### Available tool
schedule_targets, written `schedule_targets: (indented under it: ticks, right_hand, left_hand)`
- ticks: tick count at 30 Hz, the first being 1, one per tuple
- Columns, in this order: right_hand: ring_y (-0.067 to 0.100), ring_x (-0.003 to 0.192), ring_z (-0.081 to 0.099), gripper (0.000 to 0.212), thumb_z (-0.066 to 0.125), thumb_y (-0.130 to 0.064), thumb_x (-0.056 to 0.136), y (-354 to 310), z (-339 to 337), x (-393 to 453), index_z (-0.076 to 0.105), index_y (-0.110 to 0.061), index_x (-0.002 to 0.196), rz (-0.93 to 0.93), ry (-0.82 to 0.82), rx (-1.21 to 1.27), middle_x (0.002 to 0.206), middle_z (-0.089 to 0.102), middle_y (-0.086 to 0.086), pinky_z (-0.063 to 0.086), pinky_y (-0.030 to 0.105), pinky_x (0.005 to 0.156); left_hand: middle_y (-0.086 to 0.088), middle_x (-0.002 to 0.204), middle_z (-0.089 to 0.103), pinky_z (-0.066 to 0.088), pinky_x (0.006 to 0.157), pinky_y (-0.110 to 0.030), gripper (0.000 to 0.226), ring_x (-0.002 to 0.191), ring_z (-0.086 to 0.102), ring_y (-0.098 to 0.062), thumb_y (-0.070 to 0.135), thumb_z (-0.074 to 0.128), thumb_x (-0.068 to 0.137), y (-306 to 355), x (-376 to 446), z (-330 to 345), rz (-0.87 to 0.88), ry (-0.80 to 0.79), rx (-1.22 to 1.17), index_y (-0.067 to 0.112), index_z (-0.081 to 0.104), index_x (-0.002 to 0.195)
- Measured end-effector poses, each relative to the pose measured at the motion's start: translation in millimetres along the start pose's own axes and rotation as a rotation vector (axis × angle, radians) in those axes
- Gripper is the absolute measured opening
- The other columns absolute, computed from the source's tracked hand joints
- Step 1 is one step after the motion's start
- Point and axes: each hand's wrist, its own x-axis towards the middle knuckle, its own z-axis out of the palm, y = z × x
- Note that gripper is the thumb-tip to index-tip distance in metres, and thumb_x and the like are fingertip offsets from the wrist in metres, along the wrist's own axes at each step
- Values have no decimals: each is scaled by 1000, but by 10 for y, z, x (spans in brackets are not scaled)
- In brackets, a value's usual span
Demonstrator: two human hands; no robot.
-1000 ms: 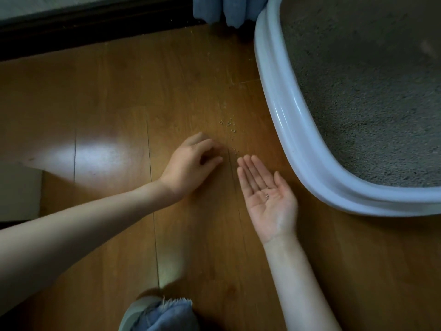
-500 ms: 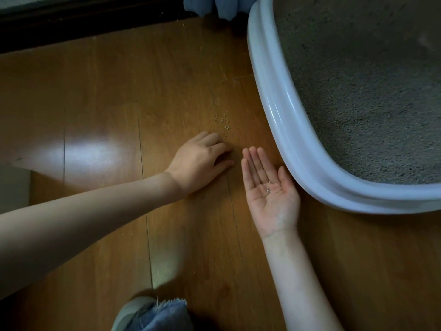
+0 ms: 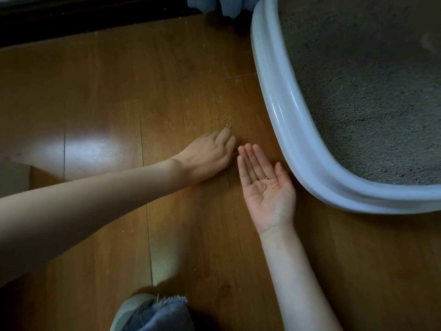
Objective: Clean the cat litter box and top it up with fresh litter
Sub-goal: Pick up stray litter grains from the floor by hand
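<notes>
We are picking stray litter grains [image 3: 223, 118] off the wooden floor [image 3: 100, 75], and they lie in a loose scatter at about eleven o'clock from our hands, just beyond the fingertips of our left hand [image 3: 210, 156]. That hand rests knuckles-up on the boards with its fingers bent down toward the nearest grains; whether it has any pinched underneath we cannot tell. Our right hand [image 3: 266, 187] lies palm up and fully spread just beside it, fingers straight, carrying a few collected grains [image 3: 265, 183] loose in the hollow of the palm. We judge these grains to be tiny, light, hard and round, so they will likely roll on the glossy boards and slip from a careless pinch; sweeping them together with the fingertips and then nipping them between thumb and forefinger looks the safest hold, and the open palm must stay level or they will spill. The litter box [image 3: 293, 130], pale and smooth-rimmed, sits at two o'clock, near the right hand, filled with grey litter [image 3: 362, 99] that looks fairly even. The floor is polished and throws a bright patch of glare at nine o'clock; a dark threshold [image 3: 83, 17] runs along twelve, blue cloth [image 3: 214, 4] hangs at the top edge, and a frayed denim knee [image 3: 157, 314] shows at six.
</notes>
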Motion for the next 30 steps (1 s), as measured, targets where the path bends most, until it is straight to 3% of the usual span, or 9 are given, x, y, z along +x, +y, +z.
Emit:
schedule_targets:
  ticks: [4,8,12,15,17,19,23,26,30]
  right_hand:
    - [34,118,59,53,31,-30,102,-1,-14,9,69,8,107,-15,9,-21,125,61,26,44,43,103]
    - [28,119,59,50,35,-31,97,23,-26,23,70,3,109,63,5,-49,126,62,21,45,40,101]
    - [28,137,39,54,26,-30,98,110,-57,23,59,2,126,130,-6,-48,137,53,19,25,39,115]
    - [36,139,23,62,15,-30,103,94,-116,26,38,18,134,149,-22,135,139,39,38,19,51,117]
    - [45,132,38,55,25,-24,102,12,-73,53,48,21,125,51,134,35,133,43,41,32,55,111]
    - [39,118,58,46,35,-20,99,-60,-31,33,66,12,110,27,123,129,127,58,28,45,46,102]
    - [37,120,57,43,41,-23,100,-132,-15,-20,67,11,109,-48,-10,156,128,59,24,48,44,100]
    - [37,119,58,45,38,-22,101,-114,-8,-27,68,11,107,-41,-16,125,127,60,25,49,44,99]
    - [37,117,59,47,35,-21,101,-90,4,-32,69,12,104,-31,-18,121,125,61,25,48,44,99]
  left_hand:
    - [-15,82,51,38,49,-31,23,59,44,-22,15,40,100,105,-91,-176,-24,94,-112,-2,54,91]
    - [-6,86,48,26,66,-20,19,73,35,-12,14,45,99,497,-208,-348,36,154,-319,1,56,91]
    - [-14,98,65,51,78,-35,22,89,61,-25,9,52,97,626,-244,-251,158,157,-317,-2,69,106]
    - [-14,97,66,52,82,-35,21,89,60,-25,7,61,94,541,-235,-285,219,225,-282,-2,70,110]
    - [-13,91,63,47,78,-29,18,84,56,-21,8,61,94,425,-211,-348,155,313,-327,-4,71,103]
    - [-11,90,62,47,75,-26,14,83,55,-17,9,62,94,222,-199,-338,-25,375,-396,-1,70,99]
    - [-6,107,60,51,81,-31,35,96,55,-14,25,67,91,-232,-281,-150,-309,171,-381,6,65,120]
    - [-8,114,57,48,84,-33,62,102,53,-22,46,67,83,-316,-281,-68,-288,5,-320,7,58,130]
    - [-8,114,59,46,81,-32,64,99,51,-23,47,71,80,-218,-139,-51,-232,17,-291,8,59,129]
